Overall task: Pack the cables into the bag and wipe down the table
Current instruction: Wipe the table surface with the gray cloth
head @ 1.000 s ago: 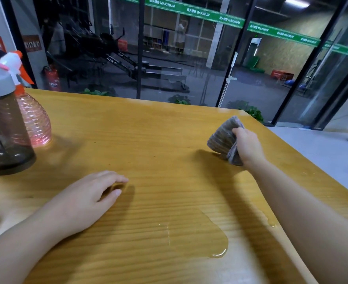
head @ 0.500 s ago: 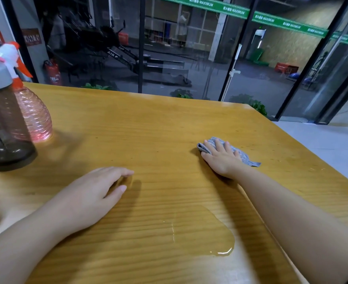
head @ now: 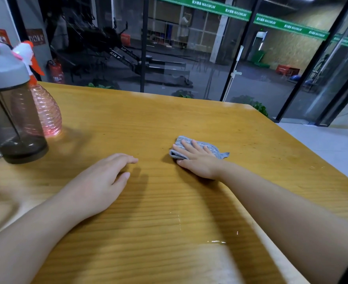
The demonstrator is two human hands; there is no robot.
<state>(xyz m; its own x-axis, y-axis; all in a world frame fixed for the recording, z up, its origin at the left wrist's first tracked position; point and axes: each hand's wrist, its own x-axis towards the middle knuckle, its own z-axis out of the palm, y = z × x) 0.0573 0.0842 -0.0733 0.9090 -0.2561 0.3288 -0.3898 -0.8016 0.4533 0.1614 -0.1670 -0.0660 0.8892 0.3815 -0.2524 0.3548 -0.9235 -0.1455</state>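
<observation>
A: Right hand (head: pixel 197 160) flat, fingers straight, pressing folded grey cloth (head: pixel 199 149) onto yellow wooden table (head: pixel 128 115). Left hand (head: pixel 99 185) relaxed, holding nothing.

B: Drag toward six o'clock, through clear puddle (head: pixel 214 242). Press evenly.

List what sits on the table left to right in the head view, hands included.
Dark bottle with grey lid → pink spray bottle → left hand, flat on the table → grey cloth under the right hand.
</observation>
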